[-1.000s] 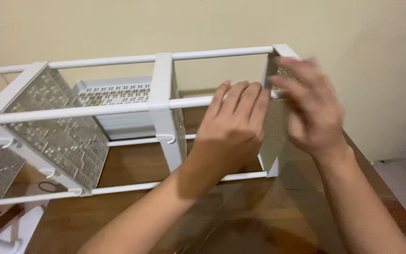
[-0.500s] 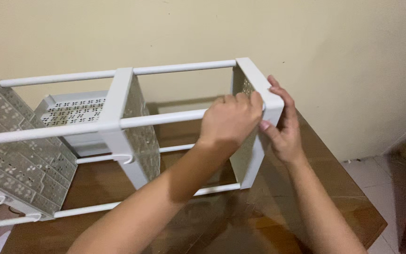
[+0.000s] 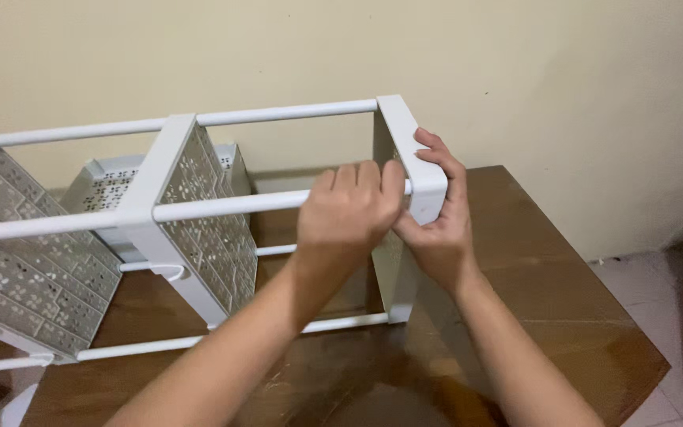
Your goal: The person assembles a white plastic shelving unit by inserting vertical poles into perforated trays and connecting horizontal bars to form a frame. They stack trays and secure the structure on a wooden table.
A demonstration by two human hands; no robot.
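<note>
Fingers of L hand (image 3: 347, 215) curled round rod (image 3: 231, 206); R hand (image 3: 439, 209) grips end panel (image 3: 409, 158); rack lies sideways, left-right.

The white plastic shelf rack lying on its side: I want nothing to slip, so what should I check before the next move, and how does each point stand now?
1. Left hand wrapped around the near upper white rod: ok.
2. Right hand gripping the white end panel at its corner: ok.
3. Rod fully seated in that end panel: cannot tell, the hands cover the joint.
4. White plastic shelf rack resting on the brown wooden table: ok.
5. Far upper rod reaching the end panel: ok.
6. Loose perforated white tray behind the rack, apart from both hands: ok.
</note>
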